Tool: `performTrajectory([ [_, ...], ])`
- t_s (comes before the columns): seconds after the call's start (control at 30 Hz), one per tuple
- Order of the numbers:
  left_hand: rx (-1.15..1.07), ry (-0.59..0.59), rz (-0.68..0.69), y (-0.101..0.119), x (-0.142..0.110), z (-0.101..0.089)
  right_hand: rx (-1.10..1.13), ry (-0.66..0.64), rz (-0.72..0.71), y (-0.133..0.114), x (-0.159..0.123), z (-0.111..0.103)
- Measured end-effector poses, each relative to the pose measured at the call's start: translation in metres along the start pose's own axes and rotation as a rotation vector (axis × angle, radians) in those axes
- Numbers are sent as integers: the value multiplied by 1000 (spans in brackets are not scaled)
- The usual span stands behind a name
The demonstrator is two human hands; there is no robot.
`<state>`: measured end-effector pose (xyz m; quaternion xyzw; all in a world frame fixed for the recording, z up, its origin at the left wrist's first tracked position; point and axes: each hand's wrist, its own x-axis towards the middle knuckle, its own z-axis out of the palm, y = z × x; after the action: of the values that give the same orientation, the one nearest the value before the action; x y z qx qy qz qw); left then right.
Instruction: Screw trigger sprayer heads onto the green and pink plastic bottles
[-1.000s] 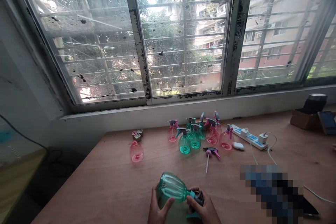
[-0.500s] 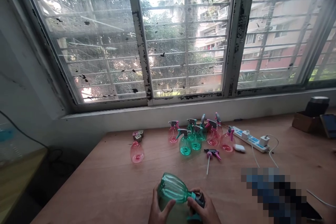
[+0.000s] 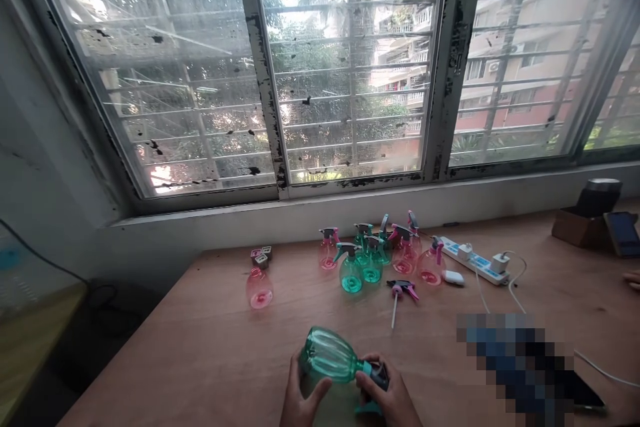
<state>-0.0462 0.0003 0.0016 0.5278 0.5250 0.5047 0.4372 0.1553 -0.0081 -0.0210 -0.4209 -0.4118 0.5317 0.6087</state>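
A green see-through spray bottle (image 3: 331,355) lies sideways in my two hands, low over the near part of the table. My left hand (image 3: 304,392) is wrapped round its wide base end. At the neck, the fingers of my right hand (image 3: 386,392) close on the teal collar and the dark spray head (image 3: 379,374), partly hiding them. Beyond the hands, a loose pink and black spray head (image 3: 403,289) with a white tube rests on the table. An open pink bottle (image 3: 259,290) without a head stands to the left.
Several green and pink spray bottles (image 3: 351,273) stand grouped near the window wall. Small square blocks (image 3: 261,257) sit behind the lone pink bottle. A power strip (image 3: 470,259) with cables, a white case (image 3: 453,278) and a brown box (image 3: 575,235) are to the right. Another person's hand (image 3: 633,279) shows at the right edge.
Both hands keep their hold on the green spray bottle, with barely any shift. Another person's hand has come into view at the right edge. The whole view has shifted slightly.
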Motion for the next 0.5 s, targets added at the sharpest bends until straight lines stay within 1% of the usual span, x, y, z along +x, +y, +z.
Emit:
performTrajectory([
  [0.1,-20,-12,-3,1,1,-1,2,0,2,0,0,0],
  [0.3,-52,-21,13,-4,5,0,19,13,13,1,3,-2],
  [0.4,-45,-23,35,-1,3,2,13,14,12,1,3,-1],
  [0.5,-32,8,43,5,0,3,4,17,5,1,1,1],
])
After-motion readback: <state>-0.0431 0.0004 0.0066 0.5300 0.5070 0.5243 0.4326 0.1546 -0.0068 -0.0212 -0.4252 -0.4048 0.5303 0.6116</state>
